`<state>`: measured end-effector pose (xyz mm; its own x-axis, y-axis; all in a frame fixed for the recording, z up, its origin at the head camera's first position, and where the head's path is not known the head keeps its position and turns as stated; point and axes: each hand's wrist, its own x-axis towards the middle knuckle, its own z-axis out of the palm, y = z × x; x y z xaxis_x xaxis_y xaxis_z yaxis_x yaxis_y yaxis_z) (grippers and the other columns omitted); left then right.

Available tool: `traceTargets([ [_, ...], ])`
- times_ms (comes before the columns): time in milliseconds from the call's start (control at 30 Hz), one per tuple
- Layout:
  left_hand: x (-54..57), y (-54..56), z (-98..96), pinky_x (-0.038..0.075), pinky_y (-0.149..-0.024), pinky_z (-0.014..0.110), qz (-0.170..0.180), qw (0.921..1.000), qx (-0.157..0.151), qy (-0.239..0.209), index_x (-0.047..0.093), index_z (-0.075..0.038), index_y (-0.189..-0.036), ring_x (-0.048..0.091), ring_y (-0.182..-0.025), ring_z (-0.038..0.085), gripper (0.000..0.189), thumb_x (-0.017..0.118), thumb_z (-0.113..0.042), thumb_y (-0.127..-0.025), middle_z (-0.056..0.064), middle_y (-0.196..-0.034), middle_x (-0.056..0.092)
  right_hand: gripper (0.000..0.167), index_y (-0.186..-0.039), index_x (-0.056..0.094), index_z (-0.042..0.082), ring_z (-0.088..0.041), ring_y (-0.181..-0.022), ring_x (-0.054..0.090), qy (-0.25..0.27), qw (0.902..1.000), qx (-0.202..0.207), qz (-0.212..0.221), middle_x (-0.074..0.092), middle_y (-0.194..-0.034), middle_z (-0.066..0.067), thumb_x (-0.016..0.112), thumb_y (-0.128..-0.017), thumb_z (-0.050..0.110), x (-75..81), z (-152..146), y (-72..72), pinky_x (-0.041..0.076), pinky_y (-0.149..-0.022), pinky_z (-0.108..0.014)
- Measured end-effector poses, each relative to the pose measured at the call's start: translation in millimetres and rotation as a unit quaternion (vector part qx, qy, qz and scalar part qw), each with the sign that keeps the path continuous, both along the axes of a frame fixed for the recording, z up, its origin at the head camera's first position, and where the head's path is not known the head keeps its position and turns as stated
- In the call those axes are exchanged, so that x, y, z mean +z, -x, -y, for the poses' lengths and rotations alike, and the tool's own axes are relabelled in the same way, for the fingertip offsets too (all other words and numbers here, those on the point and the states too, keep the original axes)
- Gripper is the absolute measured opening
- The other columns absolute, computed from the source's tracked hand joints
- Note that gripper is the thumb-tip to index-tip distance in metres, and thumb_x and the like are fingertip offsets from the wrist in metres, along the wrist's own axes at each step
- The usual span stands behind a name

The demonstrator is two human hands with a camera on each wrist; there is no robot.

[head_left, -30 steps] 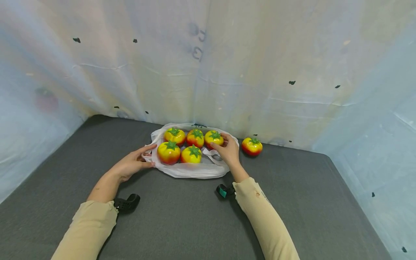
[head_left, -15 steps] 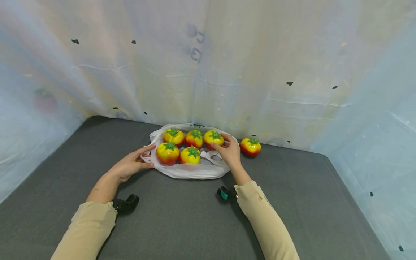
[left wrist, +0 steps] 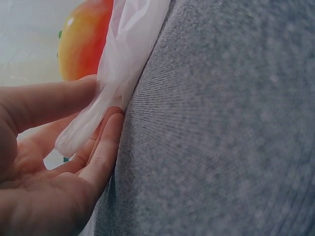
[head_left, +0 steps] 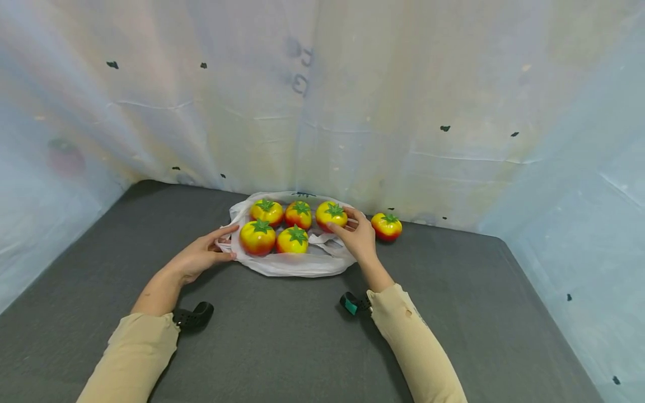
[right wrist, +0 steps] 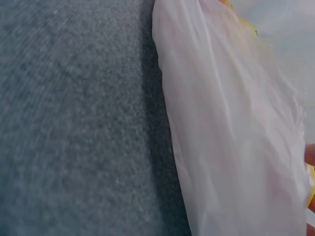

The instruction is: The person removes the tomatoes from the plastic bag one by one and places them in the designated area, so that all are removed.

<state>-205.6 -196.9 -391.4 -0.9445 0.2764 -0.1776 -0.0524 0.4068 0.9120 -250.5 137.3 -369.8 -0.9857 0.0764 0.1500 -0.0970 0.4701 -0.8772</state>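
Observation:
A white plastic bag [head_left: 297, 268] lies spread on the dark grey table with several yellow-red tomatoes with green tops resting in its mouth. My left hand [head_left: 197, 258] holds the bag's left end; in the left wrist view the bunched handle [left wrist: 86, 128] lies between thumb and fingers. My right hand [head_left: 359, 238] grips the tomato [head_left: 330, 215] at the bag's right end, thumb in front and fingers behind. Beside that hand, outside the bag, sits another tomato [head_left: 386, 226]. In the right wrist view the bag's side [right wrist: 221, 128] covers most of the hand.
Translucent plastic sheeting [head_left: 322, 112] hangs behind the table [head_left: 282, 336] and along both sides. Close to the back sheet stands the bag. Black wrist straps [head_left: 194, 317] show under both sleeves.
The view has shifted slightly, carrying the scene left. The gap between the gripped tomato and its left neighbour has widened a little. Both hands keep their holds.

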Motion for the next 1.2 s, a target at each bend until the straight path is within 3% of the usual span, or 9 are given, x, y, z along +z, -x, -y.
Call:
traceTargets([
  [333, -1.1, -0.7, 0.0, 0.039, -0.082, 0.03, -0.004, 0.9999, 0.008, 0.007, 0.021, -0.009, -0.153, 0.042, -0.104, 0.03, 0.075, 0.065, -0.014, -0.091, 0.026, -0.129, 0.036, 0.058, -0.132, 0.055, 0.007, -0.031, -0.115, 0.059, -0.002, 0.9999, 0.012, -0.011, 0.056, -0.128, -0.017, 0.077, -0.081, 0.025, 3.9, -8.7, -8.1, 0.047, -0.097, -0.041],
  [800, 0.7, -0.4, -0.4, 0.04, -0.081, 0.029, -0.003, 1.0, -0.005, 0.004, 0.02, -0.007, -0.153, 0.042, -0.104, 0.03, 0.075, 0.063, -0.012, -0.092, 0.026, -0.13, 0.034, 0.057, -0.132, 0.055, 0.009, -0.028, -0.116, 0.058, 0.005, 0.9998, 0.017, -0.005, 0.056, -0.132, -0.011, 0.077, -0.082, 0.025, 9.1, -24.7, -28.2, 0.047, -0.097, -0.039],
  [1200, -0.1, 0.1, -1.2, 0.041, -0.079, 0.026, -0.011, 0.9999, -0.005, 0.007, 0.02, -0.005, -0.152, 0.042, -0.104, 0.03, 0.075, 0.063, -0.011, -0.092, 0.027, -0.129, 0.036, 0.058, -0.134, 0.054, 0.01, -0.027, -0.113, 0.06, -0.01, 0.9998, 0.012, -0.008, 0.057, -0.129, -0.012, 0.075, -0.083, 0.026, 10.7, -37.9, -35.3, 0.048, -0.095, -0.039],
])
